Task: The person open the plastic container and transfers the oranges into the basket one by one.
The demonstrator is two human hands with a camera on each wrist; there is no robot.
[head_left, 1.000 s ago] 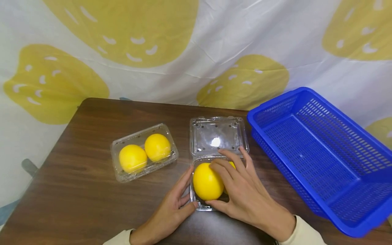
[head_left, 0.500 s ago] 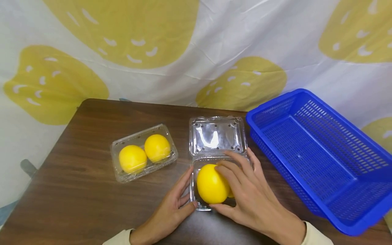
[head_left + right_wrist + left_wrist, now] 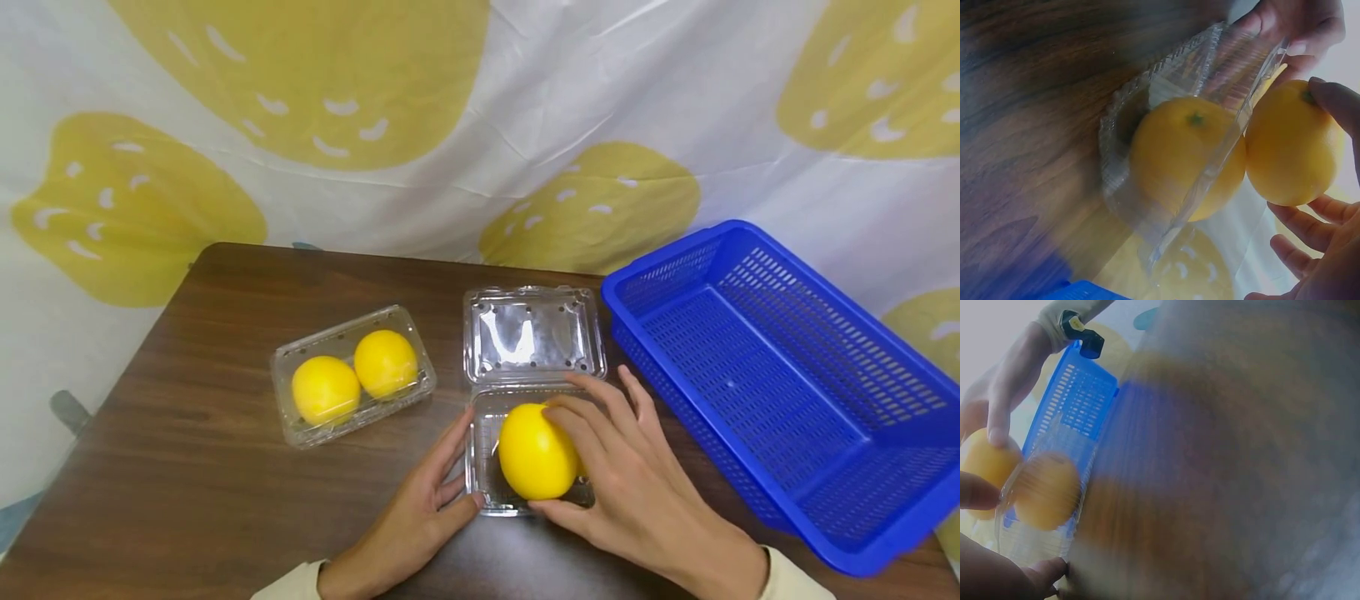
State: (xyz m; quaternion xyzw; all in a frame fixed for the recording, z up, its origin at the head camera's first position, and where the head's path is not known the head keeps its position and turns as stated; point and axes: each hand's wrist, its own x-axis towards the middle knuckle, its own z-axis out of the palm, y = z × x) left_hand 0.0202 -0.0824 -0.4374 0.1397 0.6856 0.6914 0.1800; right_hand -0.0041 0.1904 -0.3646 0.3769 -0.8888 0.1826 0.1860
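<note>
In the head view, an open clear plastic clamshell box [image 3: 486,454] lies on the table, its lid [image 3: 517,329] folded back. My right hand [image 3: 630,475] holds a yellow orange [image 3: 534,454] between thumb and fingers. The right wrist view puts this orange at the box's rim, beside a second orange [image 3: 1175,150] sitting inside. From above, the held orange and right hand hide most of that second one. My left hand [image 3: 412,508] holds the box's left side, thumb at the near corner and fingers along the wall.
A closed clear clamshell [image 3: 296,429] with two oranges [image 3: 326,390] stands to the left. On the right, a large blue plastic basket [image 3: 757,375] sits at an angle close to my right hand. A patterned cloth [image 3: 390,208] hangs behind the table [image 3: 225,508].
My right hand has moved the held orange to the right across the box, showing more of the box's left floor. The left hand has stayed at the box's side.
</note>
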